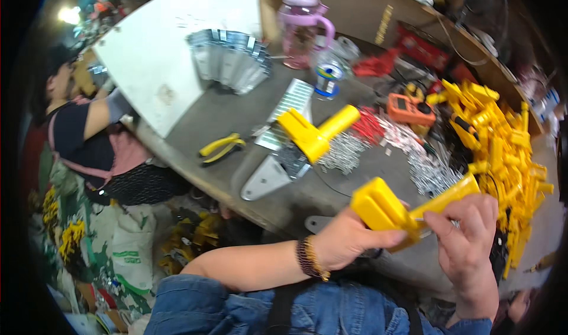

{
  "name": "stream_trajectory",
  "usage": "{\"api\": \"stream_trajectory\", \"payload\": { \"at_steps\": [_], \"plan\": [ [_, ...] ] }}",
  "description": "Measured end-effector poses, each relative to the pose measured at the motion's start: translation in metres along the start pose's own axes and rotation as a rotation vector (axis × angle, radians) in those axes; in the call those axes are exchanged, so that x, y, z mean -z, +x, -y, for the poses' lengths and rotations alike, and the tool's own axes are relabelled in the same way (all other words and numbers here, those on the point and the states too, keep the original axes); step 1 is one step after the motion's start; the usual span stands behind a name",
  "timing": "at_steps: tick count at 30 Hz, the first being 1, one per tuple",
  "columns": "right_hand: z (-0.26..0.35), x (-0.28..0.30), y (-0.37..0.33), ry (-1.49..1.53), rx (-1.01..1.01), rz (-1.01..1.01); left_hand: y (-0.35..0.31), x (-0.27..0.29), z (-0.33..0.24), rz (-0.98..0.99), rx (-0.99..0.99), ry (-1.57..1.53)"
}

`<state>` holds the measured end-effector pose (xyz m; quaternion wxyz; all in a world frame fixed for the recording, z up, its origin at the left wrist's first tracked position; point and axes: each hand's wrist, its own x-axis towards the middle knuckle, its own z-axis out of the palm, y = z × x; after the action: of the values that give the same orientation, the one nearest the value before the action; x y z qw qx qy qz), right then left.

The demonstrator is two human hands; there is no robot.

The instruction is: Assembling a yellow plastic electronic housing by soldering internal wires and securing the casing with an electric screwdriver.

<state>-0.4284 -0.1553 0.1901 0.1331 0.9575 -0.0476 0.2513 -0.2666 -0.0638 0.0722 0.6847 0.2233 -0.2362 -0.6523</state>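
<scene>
Yellow T-shaped housing [380, 207], 4 o'clock from view centre, over tabletop's [192, 119] near side; in 2 hands: left hand [346, 235] gripping block end [371, 200], right hand [464, 234] pinched at handle [448, 197]. Slack left grip could let housing twist, scattering metal pieces [343, 153] at its 11 o'clock.

Extended from lower left along the bare left forearm [254, 267], slanting up rightward; closed at the bare left hand [349, 237], thumb [387, 238] pointing right; raised steeply along the bare right forearm [476, 293]; curled inward at the bare right hand [464, 231].
</scene>
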Motion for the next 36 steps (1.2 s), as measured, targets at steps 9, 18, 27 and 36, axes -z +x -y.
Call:
{"api": "stream_trajectory", "payload": {
  "at_steps": [9, 18, 27, 36],
  "plan": [
    [0.008, -0.002, 0.008, -0.024, 0.045, 0.092, -0.004, -0.001, -0.007, 0.024, -0.026, 0.241],
    [-0.017, -0.002, -0.007, 0.092, 0.147, -0.023, 0.003, -0.004, -0.006, 0.081, 0.095, 0.288],
    [-0.024, -0.001, -0.024, 0.123, 0.19, -0.054, 0.012, -0.009, 0.002, 0.027, 0.248, 0.142],
    [-0.017, 0.018, -0.02, -0.021, -0.022, -0.01, 0.011, -0.013, -0.001, 0.073, 0.206, 0.003]
  ]
}}
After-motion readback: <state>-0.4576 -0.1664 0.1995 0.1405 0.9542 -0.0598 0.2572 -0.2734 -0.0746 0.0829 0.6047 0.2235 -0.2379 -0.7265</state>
